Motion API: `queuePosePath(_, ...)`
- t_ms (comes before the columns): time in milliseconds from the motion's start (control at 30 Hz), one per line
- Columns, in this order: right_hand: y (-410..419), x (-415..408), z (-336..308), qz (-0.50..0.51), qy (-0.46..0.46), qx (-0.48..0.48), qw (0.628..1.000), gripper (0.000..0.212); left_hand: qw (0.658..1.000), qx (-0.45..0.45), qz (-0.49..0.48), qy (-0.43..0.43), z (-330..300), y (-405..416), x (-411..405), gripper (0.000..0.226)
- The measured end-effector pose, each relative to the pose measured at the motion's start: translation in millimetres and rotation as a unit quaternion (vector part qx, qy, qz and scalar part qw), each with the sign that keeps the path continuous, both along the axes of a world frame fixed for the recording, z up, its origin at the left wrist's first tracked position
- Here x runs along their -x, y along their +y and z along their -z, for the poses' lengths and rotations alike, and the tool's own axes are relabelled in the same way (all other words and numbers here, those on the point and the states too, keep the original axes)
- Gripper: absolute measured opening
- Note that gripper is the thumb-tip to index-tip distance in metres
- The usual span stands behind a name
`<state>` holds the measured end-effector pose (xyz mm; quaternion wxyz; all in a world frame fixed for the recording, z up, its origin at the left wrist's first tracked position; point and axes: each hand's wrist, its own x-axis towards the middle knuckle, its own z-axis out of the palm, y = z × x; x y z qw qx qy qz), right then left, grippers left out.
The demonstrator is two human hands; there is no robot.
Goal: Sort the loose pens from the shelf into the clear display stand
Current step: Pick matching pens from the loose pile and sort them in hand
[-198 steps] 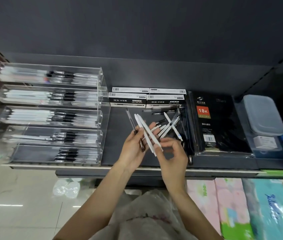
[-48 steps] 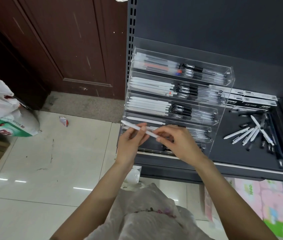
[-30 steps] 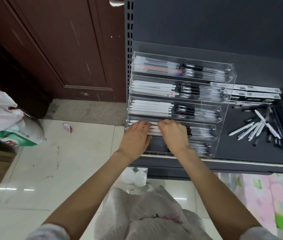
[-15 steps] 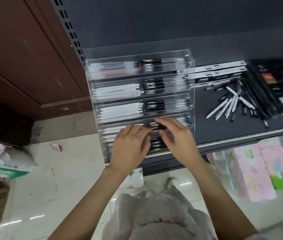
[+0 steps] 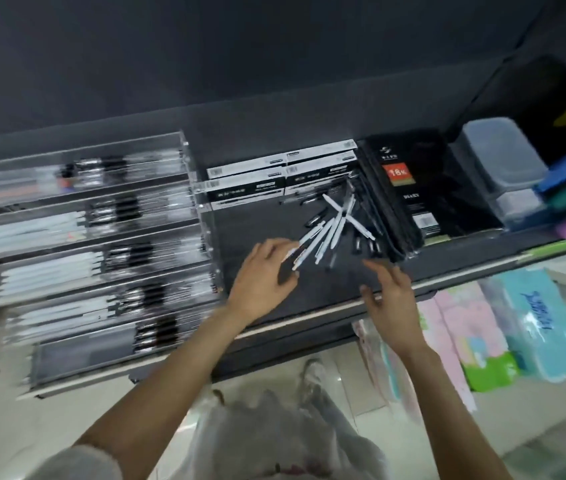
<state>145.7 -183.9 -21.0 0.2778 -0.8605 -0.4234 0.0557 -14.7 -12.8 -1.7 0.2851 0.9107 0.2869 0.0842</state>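
Two hands over the dark shelf [image 5: 267, 220]: left hand [image 5: 260, 275] spread, fingertips touching the near end of the loose pens [image 5: 330, 230]; right hand [image 5: 390, 299] spread, holding nothing. Roughly seven white pens, count blurred. Five-tier clear stand [image 5: 101, 237] at nine o'clock. Four pen boxes [image 5: 281, 178] at twelve, diary [image 5: 409, 188] at two.

Bare forearms, both hands bare: left hand [image 5: 260, 271], right hand [image 5: 390, 306]. Short pale sleeve [image 5: 73, 462] at left shoulder. Light whitish top [image 5: 274, 441], small dark-red print near hem. No rings or watch visible.
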Motion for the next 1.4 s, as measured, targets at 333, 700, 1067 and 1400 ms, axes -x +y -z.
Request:
queuePosePath(333,56.7,-67.0,7.0,-0.088,-0.001,0.195,0.977,0.065,0.977,-0.077,-0.046,0.193,26.5,27.9,-101.1,0.094)
queuePosePath(700,72.1,-65.2,10.6,-0.07,-0.019,0.219,0.973,0.067,0.967,-0.098,-0.027,0.234,34.2,70.3,-138.6,0.082)
queuePosePath(1067,72.5,-66.6,9.9,-0.077,0.005,0.214,0.974,0.065,0.953,-0.027,-0.025,0.3,27.5,74.0,-152.3,0.063)
queuePosePath(1400,70.9,-64.6,11.4,-0.078,-0.007,0.226,0.971,0.065,0.954,-0.077,-0.025,0.29,34.4,69.2,-130.8,0.054)
